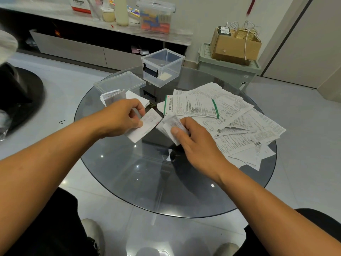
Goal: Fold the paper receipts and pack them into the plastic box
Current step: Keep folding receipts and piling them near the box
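Round glass worktop [129, 182] over pale tiled floor. Left hand [123, 119] pinches one folded receipt [145, 126] between thumb and curled fingers. Right hand [191, 137], just beside it, grips a second, crumpled receipt [172, 124] with fingers curled. Right of that hand: a loose pile of flat receipts [230, 119], overlapping, count unclear. Beyond left hand: one clear lid [120, 83] over a few papers. Farther: one open plastic box [163, 67], something pale inside.
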Available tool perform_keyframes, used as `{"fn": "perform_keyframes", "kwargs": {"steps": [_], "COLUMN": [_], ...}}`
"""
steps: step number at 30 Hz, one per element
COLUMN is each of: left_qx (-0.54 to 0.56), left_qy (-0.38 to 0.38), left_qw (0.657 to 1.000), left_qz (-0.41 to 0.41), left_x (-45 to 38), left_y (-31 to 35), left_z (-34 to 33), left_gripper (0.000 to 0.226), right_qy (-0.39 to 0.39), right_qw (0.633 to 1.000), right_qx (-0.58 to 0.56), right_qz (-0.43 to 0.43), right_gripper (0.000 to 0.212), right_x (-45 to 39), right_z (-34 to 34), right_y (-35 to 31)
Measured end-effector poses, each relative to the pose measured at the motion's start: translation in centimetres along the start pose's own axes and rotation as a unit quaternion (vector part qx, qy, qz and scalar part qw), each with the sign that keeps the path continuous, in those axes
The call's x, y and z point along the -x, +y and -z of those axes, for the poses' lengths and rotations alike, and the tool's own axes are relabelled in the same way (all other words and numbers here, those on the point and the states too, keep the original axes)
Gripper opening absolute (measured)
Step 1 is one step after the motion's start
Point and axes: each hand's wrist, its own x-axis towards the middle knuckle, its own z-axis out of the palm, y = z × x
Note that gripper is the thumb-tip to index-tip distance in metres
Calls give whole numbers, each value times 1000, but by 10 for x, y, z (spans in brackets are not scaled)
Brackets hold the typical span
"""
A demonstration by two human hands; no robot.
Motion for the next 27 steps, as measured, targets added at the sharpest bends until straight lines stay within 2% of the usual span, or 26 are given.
{"fn": "perform_keyframes", "kwargs": {"steps": [4, 9, 14, 17, 20, 23, 27], "left_qx": [85, 197, 150, 131, 156, 242, 349], "left_qy": [-49, -78, -86, -102, -113, -106, -113], "left_qw": [995, 977, 984, 985, 980, 964, 930], "left_qz": [-9, -28, -51, -51, -45, -14, 24], "left_x": [7, 13, 16, 18, 19, 19, 19], "left_y": [4, 13, 15, 15, 18, 23, 31], "left_z": [1, -3, -12, -16, -17, -20, -22], "left_gripper": [24, 13, 3, 1, 11, 20, 19], "right_qy": [62, 61, 59, 33, 19, 24, 47], "right_qw": [993, 961, 937, 944, 960, 976, 986], "right_qx": [-90, -249, -331, -319, -274, -210, -148], "right_qz": [-48, -108, -94, -71, -59, -56, -61], "right_gripper": [20, 17, 22, 22, 22, 18, 17], "right_x": [-6, -11, -11, -10, -8, -7, -7], "right_z": [1, 1, 2, 3, 2, 0, -3], "right_y": [-2, -6, -8, -9, -8, -9, -5]}}
